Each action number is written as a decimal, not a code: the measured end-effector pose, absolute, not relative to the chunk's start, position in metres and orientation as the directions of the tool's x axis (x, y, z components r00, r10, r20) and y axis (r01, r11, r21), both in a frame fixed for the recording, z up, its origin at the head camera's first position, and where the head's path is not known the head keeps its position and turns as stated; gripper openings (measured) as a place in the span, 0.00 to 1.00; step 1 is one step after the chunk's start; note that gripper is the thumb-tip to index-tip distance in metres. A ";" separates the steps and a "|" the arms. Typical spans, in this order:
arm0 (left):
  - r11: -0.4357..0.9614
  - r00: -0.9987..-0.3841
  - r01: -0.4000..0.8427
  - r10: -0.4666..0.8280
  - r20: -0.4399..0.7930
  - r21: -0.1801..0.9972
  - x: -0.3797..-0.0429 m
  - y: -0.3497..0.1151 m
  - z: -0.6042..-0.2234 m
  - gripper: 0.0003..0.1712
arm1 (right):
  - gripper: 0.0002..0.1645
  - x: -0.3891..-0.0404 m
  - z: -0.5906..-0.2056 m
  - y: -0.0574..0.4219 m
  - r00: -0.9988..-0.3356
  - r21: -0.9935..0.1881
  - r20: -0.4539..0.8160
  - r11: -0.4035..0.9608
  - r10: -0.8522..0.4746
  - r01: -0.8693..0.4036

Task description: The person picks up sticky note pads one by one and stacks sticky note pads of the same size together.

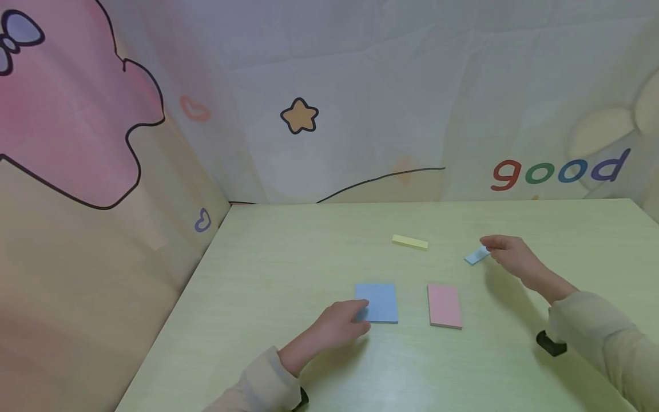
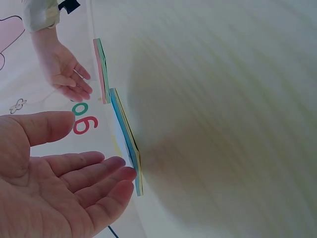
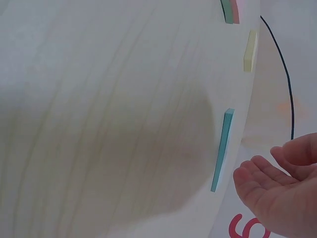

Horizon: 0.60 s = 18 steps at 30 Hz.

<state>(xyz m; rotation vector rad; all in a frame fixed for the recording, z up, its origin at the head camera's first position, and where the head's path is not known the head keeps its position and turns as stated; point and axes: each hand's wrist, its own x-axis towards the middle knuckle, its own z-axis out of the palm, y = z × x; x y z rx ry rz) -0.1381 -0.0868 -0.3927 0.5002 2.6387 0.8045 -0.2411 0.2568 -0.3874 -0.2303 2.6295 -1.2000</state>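
Note:
My left hand (image 1: 336,326) hovers at the left edge of a square blue sticky-note pad (image 1: 382,303), fingers loosely extended and thumb apart. In the left wrist view its fingertips overlap the edge of that pad, which shows blue over yellow layers. To the right lies a pink sticky-note pad (image 1: 445,306) with a green underside layer (image 3: 227,11). My right hand (image 1: 515,262) is over a narrow light-blue sticky-note pad (image 1: 476,255), covering its far end in the head view. From the right wrist, a gap shows between the relaxed fingers (image 3: 245,181) and that pad.
A narrow yellow sticky-note pad (image 1: 410,242) lies farther back on the pale wooden table (image 1: 257,274). A printed cloth (image 1: 360,103) with a star and the word "good" hangs behind the table's back edge and along its left side.

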 end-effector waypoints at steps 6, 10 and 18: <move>0.781 -0.877 0.237 0.428 -0.219 0.577 -0.137 -0.087 -0.392 0.26 | 0.28 -0.246 -0.391 0.258 -0.959 -0.688 -0.128 0.720 -0.252 -0.098; 0.789 -0.875 0.245 0.430 -0.221 0.564 -0.137 -0.086 -0.392 0.26 | 0.29 -0.249 -0.393 0.259 -0.956 -0.626 -0.150 0.773 -0.251 -0.105; 0.794 -0.872 0.242 0.429 -0.234 0.557 -0.136 -0.086 -0.391 0.26 | 0.29 -0.254 -0.400 0.259 -0.950 -0.498 -0.098 0.842 -0.296 -0.210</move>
